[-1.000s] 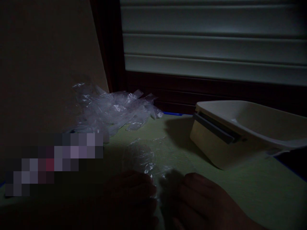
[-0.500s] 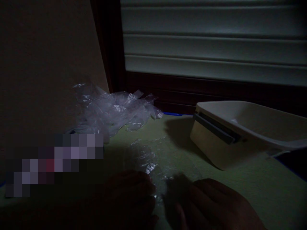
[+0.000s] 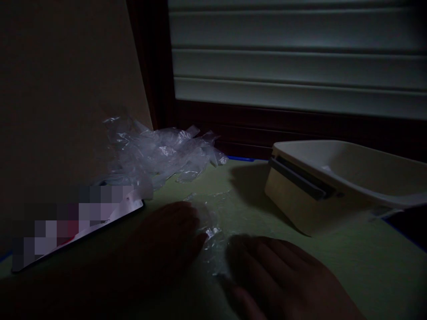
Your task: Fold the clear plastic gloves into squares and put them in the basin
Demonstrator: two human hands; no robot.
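A clear, crinkled plastic bag (image 3: 213, 255) lies on the pale green tabletop between my two hands. My left hand (image 3: 171, 235) rests palm down over the bag's left side, its thumb apart from the fingers; deep shadow hides much detail. On the right, my right hand (image 3: 276, 271) is spread low over the table beside the bag, fingers stretched forward and thumb held away. Its fingertips are in dark shadow, so whether they touch the film is unclear. Neither hand grips anything that I can see.
A heap of clear plastic bags (image 3: 167, 149) sits at the back left against the wall. In front of it is a flat device with a lit, blurred screen (image 3: 125, 209). A cream plastic bin (image 3: 300, 213) with a grey clip stands at the right. Behind is a slatted shutter (image 3: 293, 66).
My left hand has moved forward and slightly left across the bag, uncovering more film near its thumb. My right hand has shifted slightly left and forward, its fingers now flatter.
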